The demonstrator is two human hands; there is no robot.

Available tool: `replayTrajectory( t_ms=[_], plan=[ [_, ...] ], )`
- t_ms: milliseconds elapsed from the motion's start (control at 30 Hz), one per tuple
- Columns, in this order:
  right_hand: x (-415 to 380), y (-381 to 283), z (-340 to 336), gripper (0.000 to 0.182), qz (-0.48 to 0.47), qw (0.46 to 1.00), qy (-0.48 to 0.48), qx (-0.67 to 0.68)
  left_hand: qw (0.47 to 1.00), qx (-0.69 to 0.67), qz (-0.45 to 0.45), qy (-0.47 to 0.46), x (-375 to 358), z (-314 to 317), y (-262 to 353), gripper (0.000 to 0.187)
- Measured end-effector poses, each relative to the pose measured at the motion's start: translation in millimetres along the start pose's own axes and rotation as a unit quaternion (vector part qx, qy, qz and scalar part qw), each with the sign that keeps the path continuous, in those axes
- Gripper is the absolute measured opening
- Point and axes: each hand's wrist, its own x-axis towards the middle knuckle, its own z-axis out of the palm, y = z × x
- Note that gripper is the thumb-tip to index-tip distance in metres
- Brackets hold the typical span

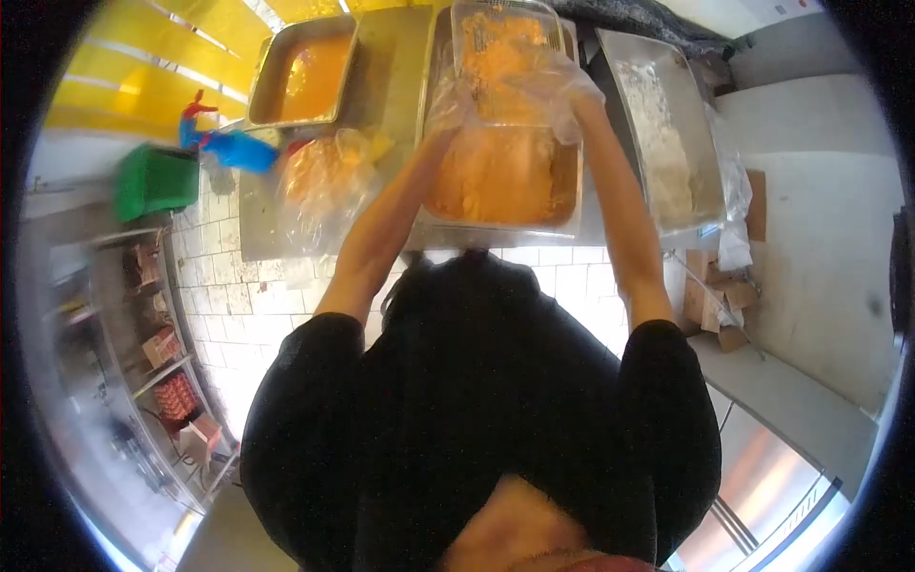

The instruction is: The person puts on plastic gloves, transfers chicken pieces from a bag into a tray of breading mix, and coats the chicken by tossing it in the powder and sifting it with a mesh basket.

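Where the counter comes closest to the body, a deep metal pan (498,225) holds orange, powdery matter, with a plastic bag (329,186) of orange food left of it. Over the pan's far half sits a mesh basket (459,40) of orange pieces, 2 plastic-covered hands at its sides, left (452,103) and right (574,93); blur hides whether either grip is spread or pinching. Beyond the bag, left of the pan, lies a tray (354,59) of orange liquid.

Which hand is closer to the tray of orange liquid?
Left. The left hand is at the basket's left side, toward the liquid tray; the right hand is at the basket's right side, farther across.
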Motion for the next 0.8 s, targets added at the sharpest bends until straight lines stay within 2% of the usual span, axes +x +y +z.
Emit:
replayTrajectory(
  t_ms=[100, 167, 233, 300, 333, 367, 433, 467, 500, 533, 567, 600, 633, 667, 700, 733, 800],
  plan=[
    [-1.0, -2.6, -11.1, 0.039, -0.036, 0.996, 0.056, 0.064, 0.993, 0.086, -0.072, 0.047, 14.7, 3.1, 10.1, 0.05],
    [-29.7, -12.3, -21.3, 0.036, -0.009, 0.991, 0.058, 0.121, 0.985, 0.088, -0.134, 0.068, 20.2, 8.4, 40.3, 0.047],
    [-64.3, -15.5, -18.0, 0.033, 0.08, 0.988, 0.027, 0.126, 0.972, 0.089, -0.198, 0.092, 22.7, 11.0, 79.2, 0.044],
    [-86.5, -1.3, 6.4, 0.032, 0.174, 0.981, -0.027, 0.082, 0.964, 0.092, -0.228, 0.104, 32.5, 5.6, 54.0, 0.044],
    [-90.0, 17.3, 31.0, 0.032, 0.174, 0.981, -0.027, 0.083, 0.958, 0.098, -0.247, 0.11, 34.5, 6.9, 55.8, 0.044],
    [-94.6, 39.5, 61.7, 0.04, 0.177, 0.974, -0.095, 0.103, 0.95, 0.11, -0.268, 0.115, 34.1, 11.2, 68.1, 0.044],
    [-92.9, 57.3, 93.3, 0.049, 0.18, 0.963, -0.159, 0.126, 0.931, 0.154, -0.31, 0.12, 33.3, 25.0, 100.7, 0.044],
    [-88.9, 55.1, 105.5, 0.057, 0.178, 0.968, -0.159, 0.082, 0.924, 0.164, -0.322, 0.124, 31.2, 28.5, 109.8, 0.044],
    [-83.9, 46.3, 111.9, 0.065, 0.175, 0.971, -0.159, 0.037, 0.927, 0.185, -0.307, 0.108, 36.6, 27.2, 88.3, 0.043],
    [-80.6, 39.3, 116.0, 0.065, 0.175, 0.971, -0.157, 0.039, 0.93, 0.207, -0.29, 0.092, 41.9, 26.0, 67.2, 0.042],
    [-77.8, 27.0, 115.9, 0.075, 0.138, 0.976, -0.169, -0.01, 0.932, 0.247, -0.259, 0.063, 47.2, 23.4, 51.7, 0.04],
    [-75.9, 17.2, 118.8, 0.084, 0.101, 0.977, -0.179, -0.058, 0.931, 0.25, -0.257, 0.063, 45.4, 25.1, 66.6, 0.04],
    [-81.8, 10.6, 126.7, 0.084, 0.101, 0.977, -0.177, -0.056, 0.923, 0.284, -0.247, 0.085, 37.2, 33.8, 80.2, 0.045],
    [-93.9, 8.2, 138.2, 0.088, 0.031, 0.981, -0.095, -0.166, 0.913, 0.315, -0.237, 0.107, 22.3, 48.7, 106.8, 0.051],
    [-97.7, 7.8, 137.8, 0.089, -0.007, 0.974, -0.054, -0.221, 0.902, 0.344, -0.226, 0.129, 7.9, 64.6, 134.2, 0.057],
    [-101.6, 7.8, 137.8, 0.091, -0.04, 0.96, -0.008, -0.277, 0.907, 0.325, -0.232, 0.135, 3.5, 67.0, 133.6, 0.057],
    [-96.9, 5.0, 117.9, 0.092, 0.063, 0.984, -0.128, -0.11, 0.92, 0.262, -0.251, 0.151, 4.0, 65.5, 88.0, 0.057]
  ],
)
